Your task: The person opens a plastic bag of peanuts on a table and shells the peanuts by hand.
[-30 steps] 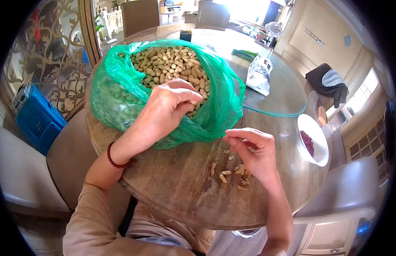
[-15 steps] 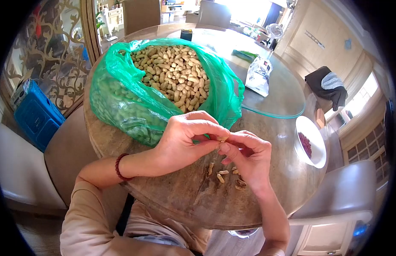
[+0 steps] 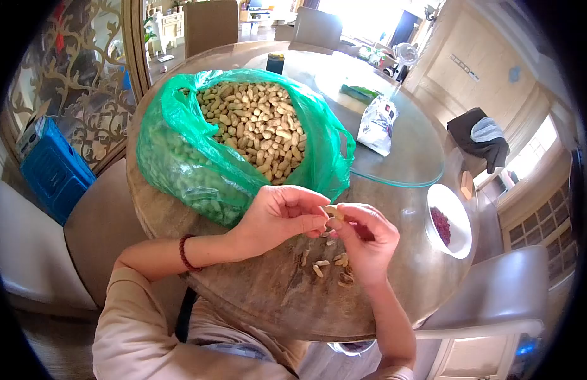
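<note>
the left hand and right hand pinch a peanut between them, above the bench. its long axis runs roughly sideways, from one hand toward the other.

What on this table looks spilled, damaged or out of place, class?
Cracked peanut shells lie scattered on the bare tabletop, outside both the green plastic bag and white bowl, so they look messy. Nothing else stands out.

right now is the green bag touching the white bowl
Apart: the head view shows a stretch of tabletop between the green bag and the white bowl.
</note>
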`<state>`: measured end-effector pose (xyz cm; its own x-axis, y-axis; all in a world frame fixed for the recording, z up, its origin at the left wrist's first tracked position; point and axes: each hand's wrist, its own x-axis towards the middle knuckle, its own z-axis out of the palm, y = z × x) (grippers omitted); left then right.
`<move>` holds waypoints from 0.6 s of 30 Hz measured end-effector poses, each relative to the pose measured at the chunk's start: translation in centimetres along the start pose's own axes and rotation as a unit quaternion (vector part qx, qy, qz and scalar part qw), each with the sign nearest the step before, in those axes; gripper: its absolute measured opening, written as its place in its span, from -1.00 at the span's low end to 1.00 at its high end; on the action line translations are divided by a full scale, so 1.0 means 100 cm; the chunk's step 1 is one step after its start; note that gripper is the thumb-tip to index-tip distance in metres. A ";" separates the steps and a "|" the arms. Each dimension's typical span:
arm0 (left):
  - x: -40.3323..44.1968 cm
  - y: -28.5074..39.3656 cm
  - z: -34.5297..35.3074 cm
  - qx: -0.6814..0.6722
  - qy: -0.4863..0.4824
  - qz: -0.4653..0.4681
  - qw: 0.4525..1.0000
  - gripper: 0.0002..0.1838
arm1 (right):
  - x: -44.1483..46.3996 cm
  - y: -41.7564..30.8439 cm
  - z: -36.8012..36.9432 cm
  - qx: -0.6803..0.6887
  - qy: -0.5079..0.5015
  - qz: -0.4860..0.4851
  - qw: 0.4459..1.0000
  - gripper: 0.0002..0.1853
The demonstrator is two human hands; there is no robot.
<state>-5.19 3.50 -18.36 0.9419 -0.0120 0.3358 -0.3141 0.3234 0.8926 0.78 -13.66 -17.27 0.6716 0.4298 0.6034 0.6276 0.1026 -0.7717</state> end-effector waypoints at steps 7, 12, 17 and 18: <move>0.000 0.004 -0.003 -0.045 -0.006 -0.082 0.996 -0.79 | 0.006 0.007 0.000 -0.242 0.004 -0.321 0.915 -0.73; 0.001 0.001 -0.003 -0.052 0.001 -0.057 0.997 -0.78 | 0.012 -0.003 -0.003 -0.229 -0.047 -0.308 0.922 -0.76; -0.001 0.004 0.002 -0.015 -0.024 -0.032 0.999 -0.79 | 0.005 -0.007 -0.003 -0.056 -0.032 0.017 0.998 -0.83; 0.000 0.003 0.003 0.010 -0.026 0.001 1.000 -0.77 | 0.005 -0.006 -0.004 -0.045 -0.042 0.039 0.997 -0.81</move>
<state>-5.31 3.33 -18.05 0.9336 -0.0605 0.3531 -0.3197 0.3039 0.8975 0.94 -13.88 -16.43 0.6868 0.5071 0.5208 0.6107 -0.0139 -0.7918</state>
